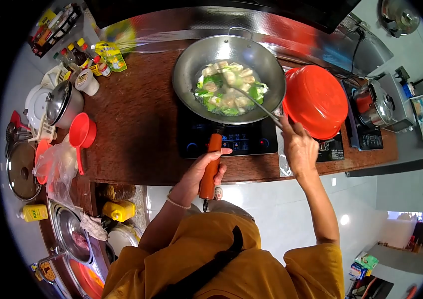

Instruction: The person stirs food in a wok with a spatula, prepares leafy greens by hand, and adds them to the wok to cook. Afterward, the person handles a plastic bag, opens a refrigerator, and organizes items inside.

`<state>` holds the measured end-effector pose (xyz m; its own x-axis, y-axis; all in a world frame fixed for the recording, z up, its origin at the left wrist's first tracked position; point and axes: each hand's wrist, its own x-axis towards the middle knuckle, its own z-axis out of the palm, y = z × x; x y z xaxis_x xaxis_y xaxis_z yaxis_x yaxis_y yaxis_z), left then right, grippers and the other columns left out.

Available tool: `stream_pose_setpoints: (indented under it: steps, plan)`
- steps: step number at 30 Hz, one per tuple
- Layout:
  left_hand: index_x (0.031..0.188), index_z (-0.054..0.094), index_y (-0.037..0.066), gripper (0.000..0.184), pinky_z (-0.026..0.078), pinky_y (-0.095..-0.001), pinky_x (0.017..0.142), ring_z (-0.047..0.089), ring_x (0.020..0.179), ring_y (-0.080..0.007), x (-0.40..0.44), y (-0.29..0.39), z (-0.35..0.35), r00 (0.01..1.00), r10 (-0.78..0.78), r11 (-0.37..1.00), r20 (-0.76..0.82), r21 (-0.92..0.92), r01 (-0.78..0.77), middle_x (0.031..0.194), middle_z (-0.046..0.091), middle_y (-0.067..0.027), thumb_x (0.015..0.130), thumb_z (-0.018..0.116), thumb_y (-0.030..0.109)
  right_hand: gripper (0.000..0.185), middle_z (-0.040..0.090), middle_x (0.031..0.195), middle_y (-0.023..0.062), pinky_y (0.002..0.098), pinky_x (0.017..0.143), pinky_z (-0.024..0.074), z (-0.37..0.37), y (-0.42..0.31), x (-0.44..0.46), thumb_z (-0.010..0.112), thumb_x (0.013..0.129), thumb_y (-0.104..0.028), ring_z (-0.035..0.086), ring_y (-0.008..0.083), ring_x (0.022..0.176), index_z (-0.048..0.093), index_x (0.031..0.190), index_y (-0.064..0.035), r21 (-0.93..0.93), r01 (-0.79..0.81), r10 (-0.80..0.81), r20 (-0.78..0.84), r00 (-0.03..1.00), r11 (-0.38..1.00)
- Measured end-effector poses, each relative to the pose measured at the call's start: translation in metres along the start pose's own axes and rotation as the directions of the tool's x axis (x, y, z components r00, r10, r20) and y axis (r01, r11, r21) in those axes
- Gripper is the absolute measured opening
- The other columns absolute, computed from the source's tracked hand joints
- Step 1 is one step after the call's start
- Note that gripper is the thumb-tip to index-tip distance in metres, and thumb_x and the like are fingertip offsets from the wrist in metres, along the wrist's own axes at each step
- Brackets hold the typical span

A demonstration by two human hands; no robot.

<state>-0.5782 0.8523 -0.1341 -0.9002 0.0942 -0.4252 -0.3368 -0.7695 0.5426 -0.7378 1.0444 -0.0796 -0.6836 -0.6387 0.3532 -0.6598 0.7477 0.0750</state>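
Observation:
A large metal wok (186, 67) rests on a black induction cooktop (186, 139). In it, green leaves and pale chunks of food (229, 89) lie in cloudy liquid. My left hand (206, 172) is wrapped round the wok's wooden handle (206, 185), below the pan. Above the cooktop's right side, my right hand (299, 147) grips the end of a long metal ladle (258, 103), whose head is down among the food. Just right of the wok, near my right hand, sits an upturned red basin (318, 102).
Left on the counter (136, 109) are a red dipper (82, 130), a lidded pot (65, 104), a white tub (87, 82) and several bottles. A sink (74, 234) lies lower left. Another pot (375, 103) stands at the right, beyond the red basin.

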Motion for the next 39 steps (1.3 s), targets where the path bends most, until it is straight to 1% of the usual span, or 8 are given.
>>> stream_pose_setpoints:
  steps: [4,10,15,18,25,31,34,39]
  plan:
    - [0.126,0.037,0.002,0.05,0.04,-0.0186,0.044,0.044,0.048,-0.0057,-0.004,0.001,0.003,1.0,0.016,1.0,-0.004,0.013,-0.016,0.067,0.048,-0.001,0.088,0.047,0.033,0.039,0.051,0.069,0.0064,0.0353,0.046,0.0474,-0.018,0.024,-0.014,0.059,0.076,-0.01,0.058,0.0242,0.057,0.058,0.114,-0.0162,-0.118,-0.067,0.055,-0.103,0.993,0.991]
    - [0.127,0.037,0.002,0.05,0.04,-0.0188,0.044,0.044,0.048,-0.0058,-0.002,0.0,0.001,1.0,0.007,1.0,0.009,0.006,-0.007,0.067,0.048,-0.0013,0.089,0.046,0.033,0.041,0.055,0.073,0.0093,0.0372,0.051,0.0468,-0.035,0.031,-0.017,0.065,0.074,-0.015,0.058,0.0276,0.059,0.059,0.114,-0.0209,-0.096,-0.23,0.229,-0.024,0.973,0.968]
    - [0.127,0.036,0.002,0.05,0.04,-0.0189,0.044,0.044,0.048,-0.0057,0.0,0.0,-0.001,1.0,0.009,1.0,0.015,0.01,-0.01,0.067,0.048,-0.0016,0.089,0.046,0.033,0.035,0.052,0.067,0.0086,0.038,0.048,0.046,-0.026,0.029,-0.015,0.063,0.075,-0.014,0.058,0.0282,0.056,0.061,0.11,-0.0178,-0.031,-0.152,0.15,-0.048,0.987,0.988]
    - [0.127,0.035,0.001,0.051,0.041,-0.0192,0.044,0.044,0.047,-0.0058,-0.001,0.0,0.0,1.0,0.023,1.0,0.019,0.017,-0.024,0.067,0.048,-0.0017,0.089,0.046,0.033,0.039,0.056,0.075,0.0117,0.0392,0.053,0.0461,-0.019,0.029,-0.009,0.065,0.075,-0.016,0.059,0.0309,0.06,0.06,0.113,-0.0198,-0.02,-0.194,0.194,0.028,0.981,0.981]
    - [0.128,0.035,0.001,0.052,0.041,-0.0189,0.043,0.044,0.047,-0.0057,-0.002,0.001,0.001,1.0,0.02,1.0,0.006,0.006,-0.02,0.067,0.049,-0.0021,0.088,0.046,0.033,0.036,0.055,0.078,0.0092,0.0373,0.051,0.0491,0.013,0.032,0.011,0.054,0.077,-0.01,0.061,0.0245,0.065,0.059,0.112,-0.0186,-0.165,-0.11,0.111,-0.004,0.994,0.98]
    - [0.127,0.035,0.001,0.052,0.04,-0.0183,0.043,0.044,0.047,-0.0053,-0.003,-0.001,0.003,0.999,0.033,0.999,0.003,0.007,-0.033,0.067,0.049,-0.0019,0.089,0.046,0.033,0.033,0.055,0.078,0.0083,0.0399,0.053,0.0479,-0.009,0.026,0.023,0.057,0.079,-0.015,0.06,0.0254,0.067,0.061,0.11,-0.0216,0.04,-0.056,0.054,0.056,0.997,0.998]
    - [0.127,0.036,0.001,0.051,0.04,-0.0184,0.043,0.044,0.047,-0.0052,0.0,-0.002,0.001,0.999,0.046,0.999,0.003,0.013,-0.046,0.067,0.049,-0.0017,0.089,0.045,0.033,0.032,0.054,0.077,0.0082,0.0411,0.054,0.0471,-0.005,0.014,0.039,0.057,0.08,-0.017,0.06,0.026,0.067,0.06,0.111,-0.0227,0.043,-0.048,0.047,0.019,0.999,0.998]
    - [0.125,0.037,0.001,0.05,0.042,-0.0216,0.044,0.046,0.046,-0.0075,0.004,-0.004,-0.004,0.999,0.03,1.0,0.02,0.005,-0.03,0.068,0.05,-0.003,0.087,0.046,0.032,0.03,0.055,0.079,0.0108,0.0374,0.052,0.049,0.018,-0.007,0.077,0.055,0.075,-0.011,0.059,0.0255,0.066,0.062,0.104,-0.0179,-0.081,0.131,-0.137,-0.076,0.988,0.988]
